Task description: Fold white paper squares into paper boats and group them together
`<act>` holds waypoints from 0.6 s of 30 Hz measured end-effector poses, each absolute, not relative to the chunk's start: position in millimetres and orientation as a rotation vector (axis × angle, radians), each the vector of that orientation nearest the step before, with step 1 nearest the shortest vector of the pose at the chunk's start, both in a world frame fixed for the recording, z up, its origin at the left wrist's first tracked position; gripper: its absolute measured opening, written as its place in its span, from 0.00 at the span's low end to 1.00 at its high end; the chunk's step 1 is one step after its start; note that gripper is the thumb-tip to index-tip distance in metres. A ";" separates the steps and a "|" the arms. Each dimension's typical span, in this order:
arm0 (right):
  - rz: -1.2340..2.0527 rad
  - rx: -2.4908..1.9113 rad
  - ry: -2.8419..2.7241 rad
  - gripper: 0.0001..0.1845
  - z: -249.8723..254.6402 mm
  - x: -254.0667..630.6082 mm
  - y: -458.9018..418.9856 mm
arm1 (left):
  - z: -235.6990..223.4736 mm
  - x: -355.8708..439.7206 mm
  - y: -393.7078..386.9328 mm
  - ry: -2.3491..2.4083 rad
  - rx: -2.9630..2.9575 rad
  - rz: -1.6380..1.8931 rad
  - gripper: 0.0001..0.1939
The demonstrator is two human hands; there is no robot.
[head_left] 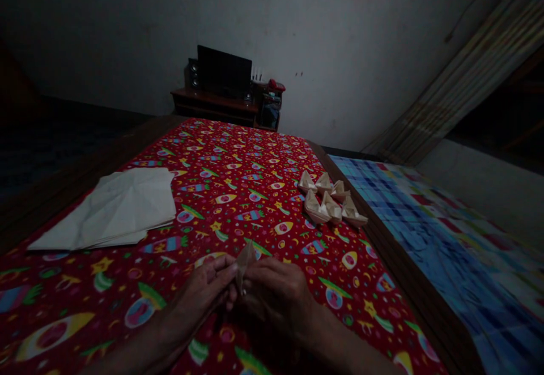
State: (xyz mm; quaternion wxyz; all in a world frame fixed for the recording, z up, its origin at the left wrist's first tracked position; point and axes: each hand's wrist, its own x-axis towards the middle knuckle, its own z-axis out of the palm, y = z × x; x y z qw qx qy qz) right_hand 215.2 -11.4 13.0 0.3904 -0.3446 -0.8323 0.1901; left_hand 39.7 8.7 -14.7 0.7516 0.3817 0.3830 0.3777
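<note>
Between my two hands, low in the middle of the head view, is a small piece of folded paper [245,261] with a pointed tip standing up. My left hand [215,281] pinches its left side with thumb and fingers. From the right, my right hand [278,284] grips the same paper, its fingers curled in; the paper's lower part is partly hidden by the fingers. Several finished-looking folded paper boats [325,208] stand in two rows to the right. A stack of creased paper sheets [127,205] lies on the left.
A red cloth with rocket prints [255,165] covers the surface, which has a dark wooden border [408,261]. Beyond it are a monitor [224,69] and a speaker [194,73] on a wooden desk [212,103]. A blue checked sheet [382,211] lies on the right, below a curtain [463,75].
</note>
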 end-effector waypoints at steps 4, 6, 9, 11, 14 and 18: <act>0.515 -0.970 -2.197 0.10 16.4 217.8 -9.1 | -12.2 44.8 16.7 0.852 0.830 0.835 0.18; 0.476 -0.990 -2.168 0.11 17.8 219.9 -6.7 | -7.7 49.7 23.3 0.869 0.847 0.814 0.19; 0.458 -1.007 -2.067 0.10 21.6 224.0 -1.8 | -0.9 60.1 34.9 0.856 0.898 0.771 0.20; 0.399 -1.035 -1.961 0.10 24.7 227.1 1.5 | 3.2 68.1 42.5 0.837 0.913 0.766 0.21; 0.316 -1.122 -1.799 0.08 26.9 231.4 6.2 | 7.1 79.7 51.9 0.822 0.898 0.804 0.22; 0.366 -1.195 -1.777 0.07 22.4 235.6 11.2 | 5.0 87.6 57.8 0.846 0.876 0.845 0.22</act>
